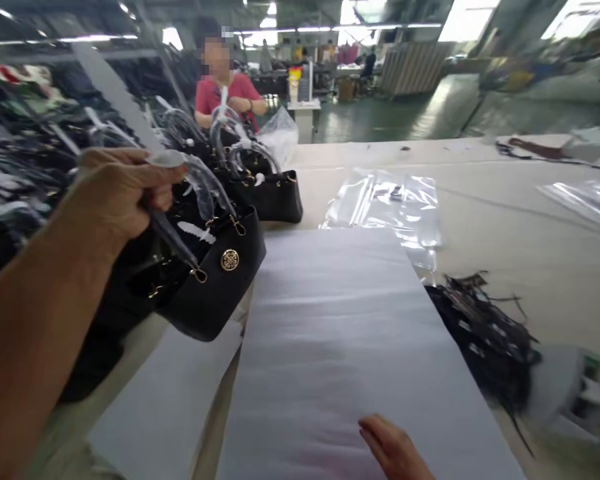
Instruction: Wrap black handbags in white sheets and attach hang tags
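My left hand [125, 190] is closed on the plastic-wrapped handles of a black handbag [215, 287], which hangs tilted and has a round gold emblem on its front. A large stack of white paper [330, 320] lies across the middle of the table. Over its lower part is my right hand [393, 447], partly cut off by the frame edge, its visible fingers close together and nothing visible in them. Whether it touches the paper is unclear.
More black handbags [275, 197] crowd the left side. Clear plastic bags [385, 207] lie beyond the paper, dark straps [485, 333] at its right. A person in a red shirt [250, 87] is across the table [490, 200]. A grey-white device [565, 387] is at lower right.
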